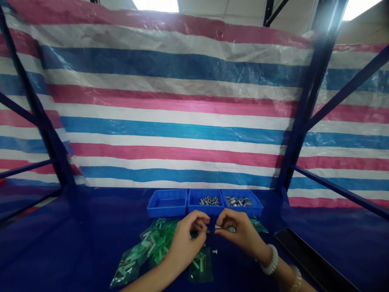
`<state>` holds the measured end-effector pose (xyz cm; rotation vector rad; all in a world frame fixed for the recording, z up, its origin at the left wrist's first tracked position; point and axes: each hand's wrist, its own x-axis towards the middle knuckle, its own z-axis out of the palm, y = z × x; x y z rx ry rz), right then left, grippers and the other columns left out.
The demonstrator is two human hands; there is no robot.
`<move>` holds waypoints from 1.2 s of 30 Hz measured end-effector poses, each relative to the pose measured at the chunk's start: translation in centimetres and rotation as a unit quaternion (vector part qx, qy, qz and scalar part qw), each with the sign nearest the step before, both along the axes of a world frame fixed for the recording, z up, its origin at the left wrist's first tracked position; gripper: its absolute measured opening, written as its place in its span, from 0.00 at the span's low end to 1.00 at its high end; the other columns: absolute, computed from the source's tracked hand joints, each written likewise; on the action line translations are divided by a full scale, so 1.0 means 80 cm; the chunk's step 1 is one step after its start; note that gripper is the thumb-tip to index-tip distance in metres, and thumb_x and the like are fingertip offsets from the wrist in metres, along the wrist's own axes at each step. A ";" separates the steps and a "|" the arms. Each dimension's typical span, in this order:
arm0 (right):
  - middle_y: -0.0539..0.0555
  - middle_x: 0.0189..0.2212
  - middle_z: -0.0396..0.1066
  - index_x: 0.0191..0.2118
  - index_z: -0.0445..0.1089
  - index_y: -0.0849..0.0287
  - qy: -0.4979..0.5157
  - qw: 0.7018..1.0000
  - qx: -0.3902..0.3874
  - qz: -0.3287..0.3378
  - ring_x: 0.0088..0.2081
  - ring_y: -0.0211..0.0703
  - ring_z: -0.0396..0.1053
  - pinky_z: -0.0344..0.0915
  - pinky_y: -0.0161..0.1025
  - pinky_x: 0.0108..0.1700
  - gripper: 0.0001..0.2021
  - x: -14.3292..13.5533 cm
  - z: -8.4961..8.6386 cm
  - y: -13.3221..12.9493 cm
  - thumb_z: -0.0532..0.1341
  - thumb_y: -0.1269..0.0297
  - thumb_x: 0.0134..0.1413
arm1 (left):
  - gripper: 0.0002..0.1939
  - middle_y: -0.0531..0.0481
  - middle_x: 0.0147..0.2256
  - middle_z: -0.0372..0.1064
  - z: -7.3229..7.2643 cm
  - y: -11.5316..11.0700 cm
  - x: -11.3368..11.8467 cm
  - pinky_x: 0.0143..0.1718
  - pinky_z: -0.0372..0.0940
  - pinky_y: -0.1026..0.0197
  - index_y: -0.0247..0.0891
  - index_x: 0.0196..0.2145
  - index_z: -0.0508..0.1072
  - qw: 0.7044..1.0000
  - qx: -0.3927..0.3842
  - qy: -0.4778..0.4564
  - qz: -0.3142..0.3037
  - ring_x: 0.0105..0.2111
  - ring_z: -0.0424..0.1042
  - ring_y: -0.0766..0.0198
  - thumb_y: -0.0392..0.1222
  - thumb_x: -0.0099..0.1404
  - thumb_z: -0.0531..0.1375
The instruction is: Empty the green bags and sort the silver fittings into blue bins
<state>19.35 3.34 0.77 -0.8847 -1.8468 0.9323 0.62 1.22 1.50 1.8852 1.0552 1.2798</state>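
Observation:
My right hand (240,230) pinches a small silver screw (217,227) between thumb and forefinger. Facing it, my left hand (190,237) has its fingers curled toward the thumb. A tiny metallic bit shows by that thumb tip, too small to make out. Between and below the hands, another screw (215,252) lies on the dark blue surface. Clear bags of pale green strips (158,239) lie partly under my left forearm, and a smaller bag (201,265) sits just right of it.
Behind the hands stand three blue bins: the left bin (167,209) shows its bare floor, the middle bin (205,211) holds small metal parts, the right bin (252,211) larger metal pieces. A black tray (313,259) lies at right. Blue posts (294,146) and striped sheeting (182,152) stand around.

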 end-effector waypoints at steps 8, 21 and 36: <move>0.50 0.27 0.71 0.31 0.71 0.60 0.054 0.998 -0.039 0.010 0.29 0.38 0.71 0.69 0.34 0.32 0.04 -0.005 0.012 -0.015 0.66 0.68 0.48 | 0.09 0.51 0.28 0.70 0.001 -0.010 0.009 0.31 0.67 0.63 0.36 0.36 0.70 0.995 -0.073 -0.052 -0.051 0.29 0.72 0.65 0.31 0.55 0.58; 0.47 0.20 0.62 0.26 0.64 0.60 0.096 0.991 -0.089 0.031 0.23 0.35 0.63 0.60 0.33 0.27 0.21 -0.028 -0.013 -0.015 0.52 0.47 0.61 | 0.07 0.53 0.25 0.66 -0.008 -0.016 0.015 0.28 0.65 0.64 0.38 0.36 0.71 0.999 -0.024 -0.043 0.014 0.25 0.68 0.65 0.38 0.58 0.61; 0.48 0.22 0.67 0.29 0.72 0.61 -0.100 0.995 0.006 0.004 0.24 0.35 0.62 0.57 0.31 0.27 0.10 -0.001 -0.007 0.000 0.61 0.59 0.55 | 0.09 0.53 0.29 0.69 0.037 0.091 0.023 0.35 0.65 0.59 0.38 0.31 0.69 0.977 0.150 0.142 0.062 0.30 0.69 0.62 0.28 0.51 0.59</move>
